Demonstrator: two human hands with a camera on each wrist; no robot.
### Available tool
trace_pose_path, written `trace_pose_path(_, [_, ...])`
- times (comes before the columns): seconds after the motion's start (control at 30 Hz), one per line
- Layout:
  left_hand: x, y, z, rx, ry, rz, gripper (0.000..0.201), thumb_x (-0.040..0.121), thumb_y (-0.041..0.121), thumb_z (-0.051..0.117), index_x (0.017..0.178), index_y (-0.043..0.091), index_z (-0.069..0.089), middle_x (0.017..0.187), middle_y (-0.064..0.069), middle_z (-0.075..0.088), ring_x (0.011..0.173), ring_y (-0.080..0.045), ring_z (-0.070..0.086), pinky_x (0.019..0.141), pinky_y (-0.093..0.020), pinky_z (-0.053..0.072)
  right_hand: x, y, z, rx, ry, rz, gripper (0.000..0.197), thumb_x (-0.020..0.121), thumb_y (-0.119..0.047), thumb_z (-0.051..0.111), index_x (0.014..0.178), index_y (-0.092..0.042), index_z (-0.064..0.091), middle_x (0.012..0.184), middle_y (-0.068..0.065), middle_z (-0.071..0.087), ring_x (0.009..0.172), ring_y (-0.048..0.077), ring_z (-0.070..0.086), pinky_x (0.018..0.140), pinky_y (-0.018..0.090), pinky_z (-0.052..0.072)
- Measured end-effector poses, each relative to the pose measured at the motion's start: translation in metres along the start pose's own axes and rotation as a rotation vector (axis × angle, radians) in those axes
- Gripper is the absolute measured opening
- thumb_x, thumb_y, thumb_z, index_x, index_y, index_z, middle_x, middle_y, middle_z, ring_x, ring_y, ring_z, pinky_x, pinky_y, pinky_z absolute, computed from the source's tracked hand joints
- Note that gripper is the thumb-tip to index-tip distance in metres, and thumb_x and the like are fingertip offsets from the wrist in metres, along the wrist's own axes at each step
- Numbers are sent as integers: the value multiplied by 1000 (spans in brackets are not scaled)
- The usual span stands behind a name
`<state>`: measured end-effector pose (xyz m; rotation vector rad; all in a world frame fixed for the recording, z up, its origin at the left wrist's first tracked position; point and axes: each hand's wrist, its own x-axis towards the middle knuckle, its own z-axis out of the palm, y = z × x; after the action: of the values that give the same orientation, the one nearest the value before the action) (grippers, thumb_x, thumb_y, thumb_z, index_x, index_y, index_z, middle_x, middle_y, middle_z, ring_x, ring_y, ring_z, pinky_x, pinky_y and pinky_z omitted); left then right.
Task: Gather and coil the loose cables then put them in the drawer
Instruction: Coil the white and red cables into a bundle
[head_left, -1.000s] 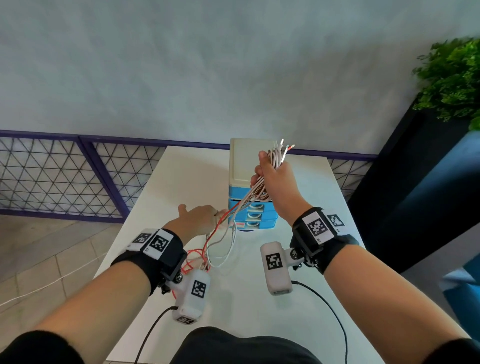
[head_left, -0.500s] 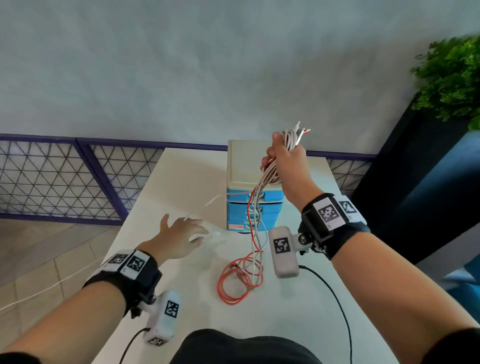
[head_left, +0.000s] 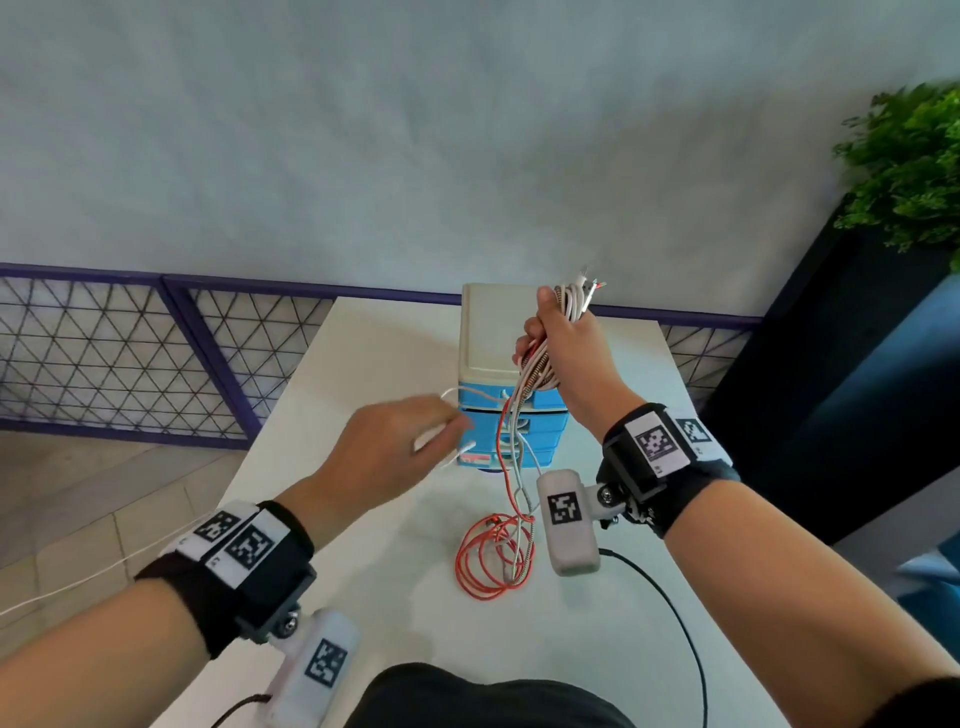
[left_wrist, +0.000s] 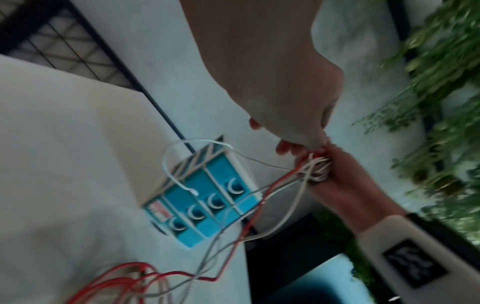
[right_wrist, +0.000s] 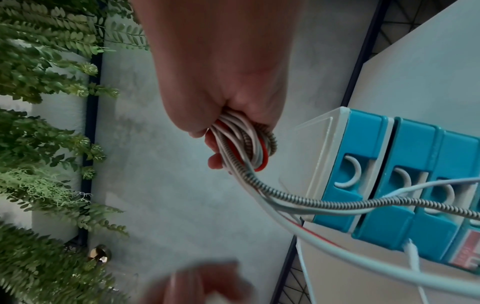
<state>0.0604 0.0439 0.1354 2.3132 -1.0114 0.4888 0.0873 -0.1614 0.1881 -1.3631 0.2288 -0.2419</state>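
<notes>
My right hand (head_left: 558, 348) grips a bunch of white, braided and red cables (head_left: 571, 301) and holds it up in front of the small drawer unit (head_left: 493, 332), which has a cream top and blue drawers, all closed. The strands hang down past the drawer fronts to loose red loops (head_left: 491, 556) lying on the white table (head_left: 374, 364). My left hand (head_left: 395, 452), blurred by motion, is raised left of the drawers and pinches a thin white cable (head_left: 448, 392) that arcs over to the bunch. The right wrist view shows the cable bunch (right_wrist: 241, 142) wrapped inside my curled fingers.
A purple-framed mesh fence (head_left: 156, 353) runs behind and to the left of the table. A dark planter with green foliage (head_left: 904, 171) stands at the right. A thin white cord (head_left: 78, 587) trails over the floor at left. Black leads run from both wrist cameras.
My left hand has lifted off the table with the white cable and swung right toward the drawers. My right hand keeps the bunch raised, and the red loops stay on the table.
</notes>
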Motion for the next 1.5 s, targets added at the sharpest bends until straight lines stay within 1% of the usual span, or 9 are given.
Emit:
trace_pose_path(0.1, [30,17,-2,-75,-17,-140,40,89,54,44,112,23,55,113,8,53,87,-1,54,76,-27,46,-3,3,7,25,-42,25,29,97,-35,52,76,-17,46,55,-3,46,48,17,57,61,37,48])
trace_pose_path(0.23, [47,29,15,-153,-396,-179,49,88,59,37,107,19,59,107,4,63,106,-15,54,107,-39,28,-9,3,14,120,-61,37,36,96,-37,53,69,-16,46,54,-3,48,51,20,58,65,41,47])
trace_pose_path(0.4, [44,28,26,-703,-415,-305,29,96,34,45,75,16,55,58,4,61,56,-7,56,66,-29,45,-11,-4,7,379,30,105,36,97,-38,50,70,-15,47,52,-4,56,57,19,65,59,32,45])
trace_pose_path(0.5, [46,26,24,-975,-451,-401,29,90,38,48,77,13,55,45,5,49,38,-9,44,59,-29,48,-11,-3,2,528,91,140,39,98,-39,48,67,-16,42,47,-7,49,45,11,55,57,28,44])
trace_pose_path(0.77, [31,13,20,-827,-798,-408,38,90,48,41,74,14,50,53,8,48,63,-17,62,69,-19,44,-6,-7,-16,487,102,109,39,98,-42,46,66,-21,39,49,-9,40,44,8,48,52,24,41])
trace_pose_path(0.93, [14,0,26,-922,-623,-476,33,93,45,44,79,17,54,58,5,42,62,-15,52,89,-39,43,-3,-12,-31,495,72,107,44,98,-42,46,61,-20,38,46,-9,37,40,6,44,49,22,40])
trace_pose_path(1.13, [19,5,25,-1048,-379,-572,37,94,40,33,71,17,50,61,2,42,64,-14,55,76,-25,42,-4,-13,-32,415,54,60,40,98,-38,48,64,-20,39,48,-8,36,40,7,41,46,23,41])
trace_pose_path(1.3, [27,3,18,-538,-323,-379,28,100,27,40,75,23,53,55,13,50,56,-8,38,57,-23,32,0,-13,-38,92,56,25,30,98,-34,50,74,-17,43,56,-3,43,45,13,52,51,28,46])
trace_pose_path(1.5, [44,7,1,58,-219,-75,20,98,28,44,84,27,58,72,19,52,79,-10,44,84,-35,21,-10,-10,-39,-259,-291,171,30,97,-33,53,76,-12,52,69,6,56,59,17,64,61,33,58])
